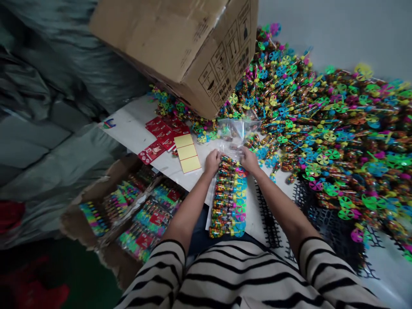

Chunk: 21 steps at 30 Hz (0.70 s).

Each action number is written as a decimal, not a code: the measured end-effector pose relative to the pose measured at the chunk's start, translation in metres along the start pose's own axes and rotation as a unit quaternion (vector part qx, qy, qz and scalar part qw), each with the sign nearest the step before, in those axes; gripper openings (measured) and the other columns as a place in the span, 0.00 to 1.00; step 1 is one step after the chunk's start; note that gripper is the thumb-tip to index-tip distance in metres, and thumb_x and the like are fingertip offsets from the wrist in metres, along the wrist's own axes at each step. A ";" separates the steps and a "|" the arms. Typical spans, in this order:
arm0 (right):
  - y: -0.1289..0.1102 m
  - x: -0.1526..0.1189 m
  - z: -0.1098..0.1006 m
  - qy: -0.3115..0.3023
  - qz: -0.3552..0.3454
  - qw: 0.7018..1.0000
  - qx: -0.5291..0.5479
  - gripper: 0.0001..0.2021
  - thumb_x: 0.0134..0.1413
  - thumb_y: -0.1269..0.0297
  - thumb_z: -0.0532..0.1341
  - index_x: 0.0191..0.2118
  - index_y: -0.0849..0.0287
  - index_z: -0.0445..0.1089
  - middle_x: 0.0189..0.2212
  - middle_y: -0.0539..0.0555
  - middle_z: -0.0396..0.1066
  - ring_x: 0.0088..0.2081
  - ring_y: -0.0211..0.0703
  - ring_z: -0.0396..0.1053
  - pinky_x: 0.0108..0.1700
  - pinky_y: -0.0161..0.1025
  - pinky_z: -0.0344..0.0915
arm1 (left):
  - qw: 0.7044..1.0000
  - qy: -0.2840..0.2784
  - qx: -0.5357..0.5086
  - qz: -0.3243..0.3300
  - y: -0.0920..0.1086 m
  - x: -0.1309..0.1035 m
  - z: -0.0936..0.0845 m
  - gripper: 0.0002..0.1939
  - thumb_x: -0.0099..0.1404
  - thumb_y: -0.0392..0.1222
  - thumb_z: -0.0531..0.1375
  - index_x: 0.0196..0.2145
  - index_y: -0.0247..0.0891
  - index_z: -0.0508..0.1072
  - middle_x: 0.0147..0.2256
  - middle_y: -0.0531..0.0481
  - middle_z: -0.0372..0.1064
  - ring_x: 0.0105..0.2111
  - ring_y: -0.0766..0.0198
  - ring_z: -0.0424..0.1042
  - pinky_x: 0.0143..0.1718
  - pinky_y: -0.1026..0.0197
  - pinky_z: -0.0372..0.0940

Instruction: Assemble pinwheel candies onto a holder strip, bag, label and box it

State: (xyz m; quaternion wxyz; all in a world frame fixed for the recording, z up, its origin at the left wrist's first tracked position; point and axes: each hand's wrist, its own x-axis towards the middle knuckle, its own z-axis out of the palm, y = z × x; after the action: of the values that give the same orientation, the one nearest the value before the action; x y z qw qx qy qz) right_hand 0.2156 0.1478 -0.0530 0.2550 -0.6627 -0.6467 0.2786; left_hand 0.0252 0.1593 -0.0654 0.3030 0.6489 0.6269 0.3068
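Note:
A clear plastic bag (237, 131) lies on the table just beyond my hands. My left hand (213, 162) is closed, with its fingers at the bag's near left edge. On the right, my right hand (249, 160) has its fingers bent together at the bag's near right edge. Between my forearms, a row of candy-filled tubes with colourful fan tops (227, 199) extends toward my body, its far end close to both hands. Yellow cards (187, 153) and red printed cards (153, 151) rest left of my left hand.
A large cardboard box (180, 47) stands beyond the cards. Many loose candy tubes with fans (322, 124) are heaped at the right. Black mesh strips (322, 219) lie nearer me. An open carton (111, 253) with packed goods sits low on the left.

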 end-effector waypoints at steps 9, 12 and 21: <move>0.006 0.020 0.003 -0.007 0.098 0.975 0.199 0.13 0.47 0.67 0.55 0.40 0.61 0.69 0.22 0.49 0.68 0.23 0.37 0.65 0.28 0.33 0.65 | 0.975 0.096 -0.113 -0.168 0.000 0.016 -0.001 0.11 0.68 0.44 0.51 0.28 0.40 0.63 0.27 0.54 0.66 0.30 0.66 0.66 0.33 0.66 0.59; 0.008 0.015 0.000 -0.020 0.090 0.971 0.220 0.14 0.45 0.63 0.58 0.40 0.61 0.68 0.21 0.48 0.68 0.23 0.36 0.65 0.27 0.33 0.64 | 0.972 0.069 -0.119 -0.192 -0.002 0.024 0.003 0.14 0.69 0.46 0.50 0.28 0.39 0.64 0.26 0.52 0.67 0.29 0.65 0.66 0.32 0.65 0.59; 0.025 0.001 -0.002 -0.036 0.065 0.977 0.202 0.18 0.38 0.63 0.61 0.40 0.62 0.69 0.23 0.49 0.70 0.25 0.39 0.66 0.28 0.34 0.63 | 0.978 0.013 -0.075 -0.192 -0.008 0.014 -0.012 0.06 0.61 0.37 0.58 0.26 0.38 0.66 0.31 0.49 0.71 0.34 0.63 0.67 0.37 0.64 0.60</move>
State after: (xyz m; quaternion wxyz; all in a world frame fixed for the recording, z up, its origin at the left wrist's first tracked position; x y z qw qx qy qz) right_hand 0.2346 0.1485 -0.0688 0.3415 -0.6273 -0.5416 0.4432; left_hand 0.0107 0.1734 -0.0640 0.3960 0.4875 0.7189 0.2978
